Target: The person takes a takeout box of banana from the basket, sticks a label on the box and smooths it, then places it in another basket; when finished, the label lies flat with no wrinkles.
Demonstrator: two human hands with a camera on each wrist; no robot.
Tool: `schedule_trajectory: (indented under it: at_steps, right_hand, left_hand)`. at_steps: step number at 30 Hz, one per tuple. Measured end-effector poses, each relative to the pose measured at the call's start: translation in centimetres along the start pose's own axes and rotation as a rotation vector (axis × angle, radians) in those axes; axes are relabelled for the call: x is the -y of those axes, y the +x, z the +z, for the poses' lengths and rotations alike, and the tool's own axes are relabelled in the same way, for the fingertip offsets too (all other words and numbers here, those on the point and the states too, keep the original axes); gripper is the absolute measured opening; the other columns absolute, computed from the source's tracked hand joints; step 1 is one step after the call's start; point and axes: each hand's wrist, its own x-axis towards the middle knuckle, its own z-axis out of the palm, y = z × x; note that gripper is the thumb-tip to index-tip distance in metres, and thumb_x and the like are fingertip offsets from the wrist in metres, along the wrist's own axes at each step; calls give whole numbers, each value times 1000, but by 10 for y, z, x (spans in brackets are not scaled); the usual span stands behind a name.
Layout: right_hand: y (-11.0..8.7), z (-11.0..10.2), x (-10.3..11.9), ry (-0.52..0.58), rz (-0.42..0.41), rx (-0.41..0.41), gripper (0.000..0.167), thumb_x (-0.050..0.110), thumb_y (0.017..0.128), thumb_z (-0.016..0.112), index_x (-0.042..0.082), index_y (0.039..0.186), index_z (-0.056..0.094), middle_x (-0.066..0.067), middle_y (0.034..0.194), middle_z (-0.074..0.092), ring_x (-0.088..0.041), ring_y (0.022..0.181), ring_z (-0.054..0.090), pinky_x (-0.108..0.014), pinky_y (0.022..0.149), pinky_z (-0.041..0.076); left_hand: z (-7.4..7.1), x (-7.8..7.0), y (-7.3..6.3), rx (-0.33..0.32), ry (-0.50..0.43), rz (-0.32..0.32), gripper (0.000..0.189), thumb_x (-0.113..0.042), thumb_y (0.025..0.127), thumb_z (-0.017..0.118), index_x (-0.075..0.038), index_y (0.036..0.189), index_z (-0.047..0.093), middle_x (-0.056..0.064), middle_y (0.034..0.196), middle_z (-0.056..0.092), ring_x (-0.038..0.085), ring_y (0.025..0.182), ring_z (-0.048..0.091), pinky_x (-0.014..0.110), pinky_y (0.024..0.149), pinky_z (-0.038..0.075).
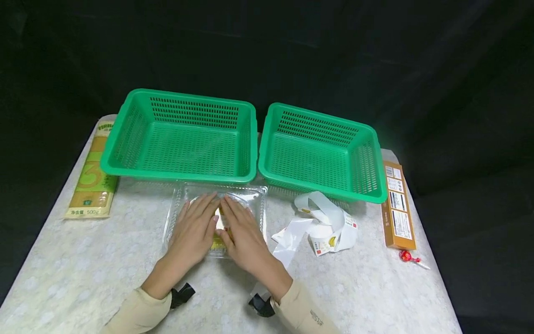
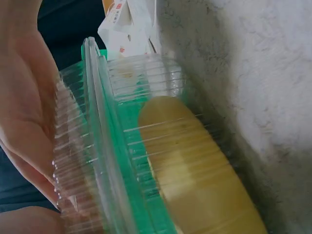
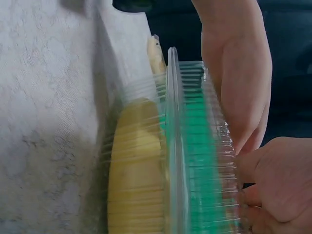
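A clear plastic clamshell box (image 1: pixel 259 204) lies on the table, with its ribbed walls and flat rim visible in both wrist views. Through the wall in the left wrist view shows a long yellow fruit (image 2: pixel 195 165) that looks like a banana. My left hand (image 1: pixel 191 234) rests on the lid with fingers straight. Beside it, my right hand (image 1: pixel 249 239) presses the lid too, its fingers extended and the fingertips of both hands close together. Between the hands a white label (image 1: pixel 221 221) shows partly on the lid; the fingers cover the rest.
Two green baskets (image 1: pixel 179 175) (image 1: pixel 321 191) stand behind the box. A crumpled strip of labels (image 1: pixel 329 227) with banana pictures lies to its right. At the left is a noodle packet (image 1: pixel 89 185); at the right edge are an orange box (image 1: pixel 398 204) and a red lollipop (image 1: pixel 406 256).
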Motion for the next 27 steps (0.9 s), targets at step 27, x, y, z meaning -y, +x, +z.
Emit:
schedule_trajectory:
  at_steps: [27]
  right_hand:
    - [-44, -9, 3, 176, -34, -3, 39, 32, 102, 58, 12, 135, 65, 1, 146, 58, -24, 150, 38, -56, 122, 28]
  left_hand:
    - [3, 0, 6, -8, -2, -20, 42, -12, 103, 50, -10, 145, 54, 12, 160, 42, 38, 152, 31, 64, 124, 10]
